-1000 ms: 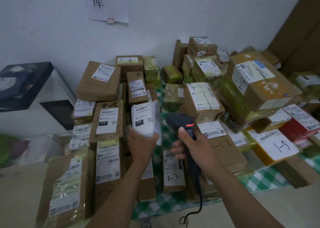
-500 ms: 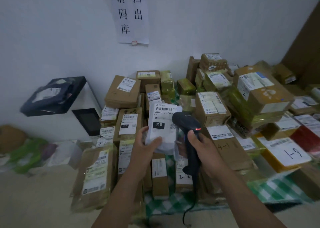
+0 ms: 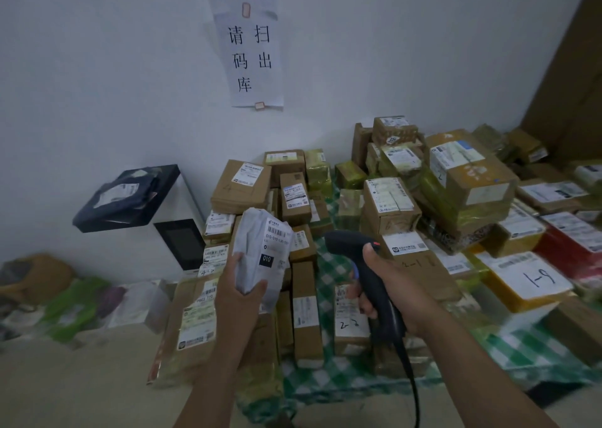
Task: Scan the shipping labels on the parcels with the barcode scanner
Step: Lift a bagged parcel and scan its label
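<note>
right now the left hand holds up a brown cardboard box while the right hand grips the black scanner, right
Not a box: in the head view the left hand holds up a white mailer bag. The right hand does grip the black scanner.

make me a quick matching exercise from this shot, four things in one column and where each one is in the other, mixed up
Things
1. white plastic mailer bag with a black 010 mark
2. black handheld barcode scanner
3. white paper sign with black characters
4. yellow flat parcel marked 1-9

Places
A. stuck on the white wall
B. gripped in the right hand
C. lying flat at the right of the pile of cardboard parcels
D. held up in the left hand

Pairs: 1-D, 2-B, 3-A, 4-C
</note>
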The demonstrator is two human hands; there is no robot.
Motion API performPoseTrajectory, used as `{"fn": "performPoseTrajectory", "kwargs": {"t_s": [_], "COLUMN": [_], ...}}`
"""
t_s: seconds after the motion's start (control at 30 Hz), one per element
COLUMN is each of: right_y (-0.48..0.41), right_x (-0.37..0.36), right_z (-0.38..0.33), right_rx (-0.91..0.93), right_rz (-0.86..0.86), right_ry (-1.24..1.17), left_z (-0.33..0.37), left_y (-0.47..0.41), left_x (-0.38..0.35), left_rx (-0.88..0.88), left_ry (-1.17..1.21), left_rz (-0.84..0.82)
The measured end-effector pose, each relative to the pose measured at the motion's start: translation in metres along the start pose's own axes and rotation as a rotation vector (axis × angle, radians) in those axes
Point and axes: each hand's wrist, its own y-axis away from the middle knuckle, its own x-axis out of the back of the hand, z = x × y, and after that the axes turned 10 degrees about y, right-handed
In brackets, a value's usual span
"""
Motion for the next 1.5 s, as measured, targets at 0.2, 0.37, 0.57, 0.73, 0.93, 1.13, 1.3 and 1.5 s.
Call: {"fn": "performPoseTrajectory", "kwargs": {"t_s": [0.2,0.37,0.57,0.73,0.93,1.13,1.3,1.5], "right_y": [0.006,0.005,-0.002,-0.011,-0.033,-0.063,-0.08,-0.09], "right_x": [0.0,0.001,0.005,0.011,0.025,0.037,0.04,0.051], "right_z": [-0.002,-0.005,-0.007,-0.013,-0.025,-0.026,-0.02,-0.013], "right_rx": [-0.022,-0.03,-0.037,0.039,0.109,0.036,0.015,-0.012], "right_rz": [-0.005,-0.016,0.007,0.169,0.356,0.408,0.414,0.417], "right_ry": [-0.036,-0.011,0.011,0.096,0.062,0.139,0.127,0.108], "left_z": [0.002,-0.002,-0.003,-0.009,-0.026,-0.053,-0.07,-0.096], "left_y": [0.009,0.007,0.002,-0.013,-0.05,-0.087,-0.102,-0.11], "left_x": [-0.005,-0.008,-0.015,-0.037,-0.087,-0.157,-0.204,-0.228], "left_rx": [-0.034,-0.057,-0.022,0.129,0.346,0.398,0.474,0.523], "left_ry": [0.025,0.027,0.047,0.137,0.104,0.038,0.006,-0.292], "left_rz": [0.009,0.011,-0.01,-0.062,-0.175,-0.244,-0.278,-0.561]}}
